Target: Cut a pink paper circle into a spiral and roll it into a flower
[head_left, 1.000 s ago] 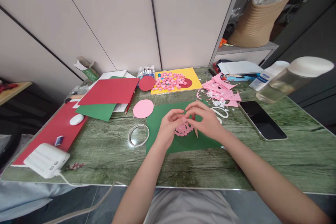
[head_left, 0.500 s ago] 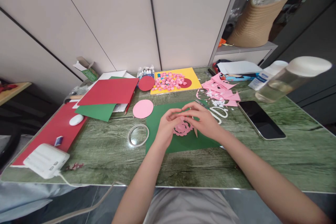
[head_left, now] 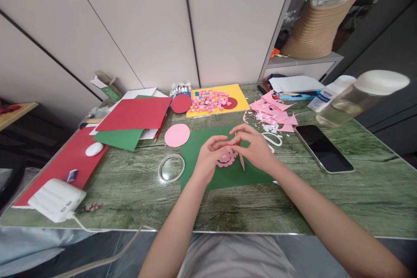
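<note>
My left hand (head_left: pixel 210 156) is closed, pinching a pink scalloped paper spiral (head_left: pixel 225 160) between thumb and fingers. The thumb and fingers of my right hand (head_left: pixel 252 144) meet at the spiral's upper edge, close to the left fingertips. Both hands hover over a green paper sheet (head_left: pixel 195 178) on the table. A thin, pale pointed piece (head_left: pixel 242 162) slants down from under my right hand; its upper part is hidden. Left of the green sheet lie a pink paper circle (head_left: pixel 177 135) and a roll of tape (head_left: pixel 159 172).
Small rolled pink pieces (head_left: pixel 210 101) cover a yellow sheet (head_left: pixel 243 95) at the back. Pink paper scraps (head_left: pixel 272 110) and a phone (head_left: pixel 322 147) lie to the right, near a clear bottle (head_left: pixel 345 106). Red sheets (head_left: pixel 133 113) and a white charger (head_left: pixel 57 200) are leftward.
My right hand's fingers have shifted, the index finger now more bent and raised, its tip beside the left fingertips. The left hand has barely moved.
</note>
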### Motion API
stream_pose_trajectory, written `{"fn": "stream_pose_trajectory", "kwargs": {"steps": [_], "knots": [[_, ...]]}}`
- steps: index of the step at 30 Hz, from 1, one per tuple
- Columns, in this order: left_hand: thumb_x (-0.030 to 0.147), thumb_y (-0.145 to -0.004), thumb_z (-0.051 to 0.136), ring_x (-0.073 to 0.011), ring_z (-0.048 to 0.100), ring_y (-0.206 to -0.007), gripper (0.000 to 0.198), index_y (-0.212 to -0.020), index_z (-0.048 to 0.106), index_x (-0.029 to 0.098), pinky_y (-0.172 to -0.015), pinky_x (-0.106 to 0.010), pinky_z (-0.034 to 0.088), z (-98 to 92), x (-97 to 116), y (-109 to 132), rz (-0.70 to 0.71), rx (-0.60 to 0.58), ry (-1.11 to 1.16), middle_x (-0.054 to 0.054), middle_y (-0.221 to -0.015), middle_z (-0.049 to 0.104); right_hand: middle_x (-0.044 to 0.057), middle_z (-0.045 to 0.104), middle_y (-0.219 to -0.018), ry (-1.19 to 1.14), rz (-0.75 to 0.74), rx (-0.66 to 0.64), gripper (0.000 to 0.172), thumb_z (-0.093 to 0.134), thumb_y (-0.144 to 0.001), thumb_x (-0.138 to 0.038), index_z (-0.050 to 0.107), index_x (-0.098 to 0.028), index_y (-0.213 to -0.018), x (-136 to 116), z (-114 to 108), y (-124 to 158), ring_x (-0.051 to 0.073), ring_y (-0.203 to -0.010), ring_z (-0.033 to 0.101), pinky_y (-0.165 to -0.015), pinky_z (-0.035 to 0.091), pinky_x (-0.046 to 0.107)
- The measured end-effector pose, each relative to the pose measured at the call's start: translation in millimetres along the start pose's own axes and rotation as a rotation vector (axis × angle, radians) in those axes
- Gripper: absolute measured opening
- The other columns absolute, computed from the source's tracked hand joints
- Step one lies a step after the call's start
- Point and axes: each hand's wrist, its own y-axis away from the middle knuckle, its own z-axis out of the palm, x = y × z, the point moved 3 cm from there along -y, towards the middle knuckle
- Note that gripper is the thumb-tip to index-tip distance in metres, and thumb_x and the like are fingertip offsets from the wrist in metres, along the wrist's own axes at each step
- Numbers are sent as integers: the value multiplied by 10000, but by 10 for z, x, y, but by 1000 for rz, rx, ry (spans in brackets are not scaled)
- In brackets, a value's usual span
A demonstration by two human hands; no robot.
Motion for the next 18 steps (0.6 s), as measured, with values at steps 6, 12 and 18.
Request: {"fn": "stream_pose_trajectory", "kwargs": {"steps": [6, 12, 18], "knots": [[202, -649, 728, -143, 630, -804, 306, -931, 614, 167, -753, -256, 438, 19, -12, -7, -6, -25, -25, -41, -849, 690, 34, 555, -958, -27, 20, -22, 140, 626, -724, -110, 548, -201, -651, -15, -6, -10, 202, -909, 580, -756, 471, 342], [201, -645, 730, -149, 622, -804, 291, -912, 622, 158, -719, -248, 436, 60, 13, 9, -15, -54, -50, -47, -846, 680, 28, 540, -955, -27, 16, -61, 190, 588, -671, -38, 496, -201, -637, -12, 11, -17, 192, -899, 573, -755, 453, 329], [196, -633, 733, -145, 619, -768, 293, -900, 620, 156, -680, -234, 427, 35, 1, 3, -16, -32, -31, -37, -809, 677, 30, 543, -933, -12, -13, -57, 160, 602, -702, -91, 505, -203, -642, -54, 6, -17, 191, -862, 583, -725, 471, 323]]}}
